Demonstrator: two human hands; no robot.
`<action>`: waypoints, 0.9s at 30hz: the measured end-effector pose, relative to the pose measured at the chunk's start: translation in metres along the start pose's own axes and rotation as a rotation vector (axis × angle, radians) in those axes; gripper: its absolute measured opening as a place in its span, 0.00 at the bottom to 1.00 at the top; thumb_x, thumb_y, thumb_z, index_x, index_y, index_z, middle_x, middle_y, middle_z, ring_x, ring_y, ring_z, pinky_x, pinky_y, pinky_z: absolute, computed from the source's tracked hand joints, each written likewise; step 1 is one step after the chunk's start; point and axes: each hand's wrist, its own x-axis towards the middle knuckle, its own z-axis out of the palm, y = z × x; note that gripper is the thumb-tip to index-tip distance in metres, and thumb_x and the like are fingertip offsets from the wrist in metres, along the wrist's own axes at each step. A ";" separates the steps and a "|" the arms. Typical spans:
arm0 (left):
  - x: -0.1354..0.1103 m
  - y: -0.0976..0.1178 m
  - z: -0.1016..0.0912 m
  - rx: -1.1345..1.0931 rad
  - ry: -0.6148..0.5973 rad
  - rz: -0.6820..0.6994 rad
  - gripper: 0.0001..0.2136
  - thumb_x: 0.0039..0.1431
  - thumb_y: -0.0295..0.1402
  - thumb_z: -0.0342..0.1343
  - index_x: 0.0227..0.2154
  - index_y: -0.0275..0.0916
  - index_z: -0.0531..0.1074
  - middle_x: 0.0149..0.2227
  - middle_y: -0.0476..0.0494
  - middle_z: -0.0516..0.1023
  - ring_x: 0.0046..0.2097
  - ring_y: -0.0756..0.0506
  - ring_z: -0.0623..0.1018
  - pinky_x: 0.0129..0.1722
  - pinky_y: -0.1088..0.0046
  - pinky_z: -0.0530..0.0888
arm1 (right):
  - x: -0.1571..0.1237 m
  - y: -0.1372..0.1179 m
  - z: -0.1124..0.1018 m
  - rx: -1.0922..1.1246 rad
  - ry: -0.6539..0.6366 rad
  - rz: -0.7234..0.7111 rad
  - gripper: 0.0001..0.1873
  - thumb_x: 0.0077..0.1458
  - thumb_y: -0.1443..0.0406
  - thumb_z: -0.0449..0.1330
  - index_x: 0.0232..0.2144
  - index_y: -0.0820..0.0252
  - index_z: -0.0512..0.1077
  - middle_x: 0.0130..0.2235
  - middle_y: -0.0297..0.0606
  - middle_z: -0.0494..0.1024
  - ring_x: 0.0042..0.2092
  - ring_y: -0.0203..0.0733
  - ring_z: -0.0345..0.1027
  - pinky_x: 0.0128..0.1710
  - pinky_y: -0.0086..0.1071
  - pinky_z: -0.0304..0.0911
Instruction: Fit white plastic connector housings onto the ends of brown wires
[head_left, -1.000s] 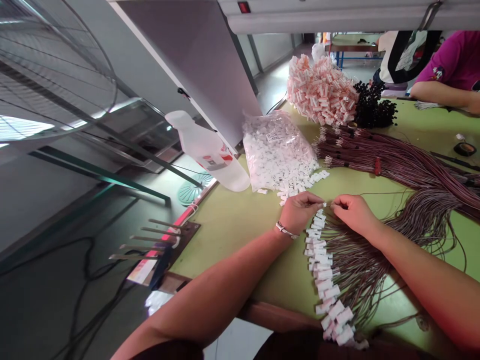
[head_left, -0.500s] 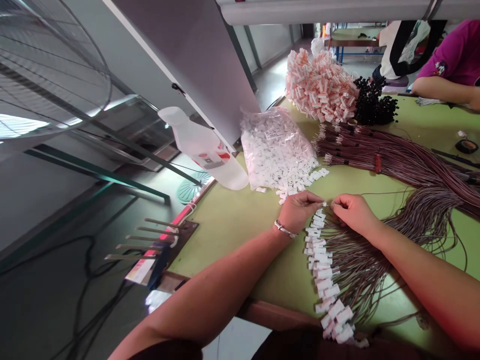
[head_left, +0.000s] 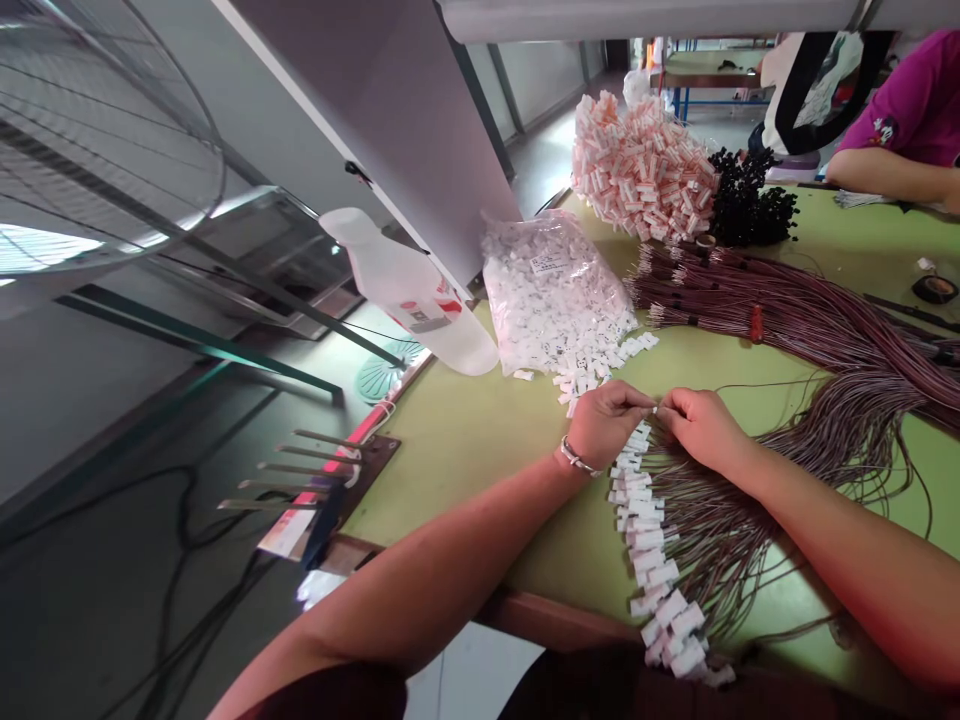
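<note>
My left hand (head_left: 606, 422), with a bracelet at the wrist, pinches a small white connector housing (head_left: 654, 408) between thumb and fingertips. Facing it, my right hand (head_left: 699, 425) is closed on a thin brown wire whose end is mostly hidden by the fingers. The fingertips of both hands nearly meet at the housing. Below them runs a row of white connectors (head_left: 646, 540) with brown wires (head_left: 720, 520) fanning out to the right, under my right forearm. Loose white housings (head_left: 581, 380) spill from a clear plastic bag (head_left: 551, 285) just beyond my left hand.
A white plastic bottle (head_left: 420, 305) leans at the table's left edge, above a rack of metal prongs (head_left: 300, 475). Behind lie pink-white connectors (head_left: 645, 170), black connectors (head_left: 754, 200) and bundled wires (head_left: 780, 295). A co-worker's arm (head_left: 889, 175) rests at the far right.
My left hand has moved slightly right with the housing, closing the small gap to my right hand's fingertips. The right hand has barely moved.
</note>
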 end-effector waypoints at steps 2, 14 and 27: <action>0.001 -0.001 -0.001 -0.005 -0.004 0.009 0.04 0.46 0.25 0.58 0.23 0.39 0.77 0.25 0.47 0.76 0.29 0.50 0.75 0.30 0.75 0.72 | 0.001 0.002 0.000 0.108 -0.056 0.067 0.11 0.52 0.64 0.54 0.20 0.59 0.67 0.19 0.31 0.72 0.20 0.32 0.61 0.23 0.26 0.57; 0.005 -0.005 -0.006 -0.164 -0.045 -0.179 0.04 0.42 0.30 0.61 0.22 0.36 0.75 0.24 0.46 0.76 0.28 0.49 0.73 0.30 0.73 0.71 | 0.006 0.005 -0.005 0.074 -0.051 0.015 0.10 0.50 0.64 0.54 0.20 0.61 0.68 0.17 0.29 0.68 0.22 0.31 0.58 0.24 0.26 0.55; 0.007 0.032 -0.026 0.400 -0.429 0.076 0.14 0.51 0.40 0.49 0.32 0.40 0.77 0.37 0.42 0.78 0.39 0.42 0.75 0.43 0.68 0.70 | -0.016 -0.052 -0.077 -0.057 0.359 -0.317 0.10 0.58 0.64 0.50 0.38 0.60 0.70 0.39 0.37 0.73 0.42 0.36 0.66 0.42 0.31 0.62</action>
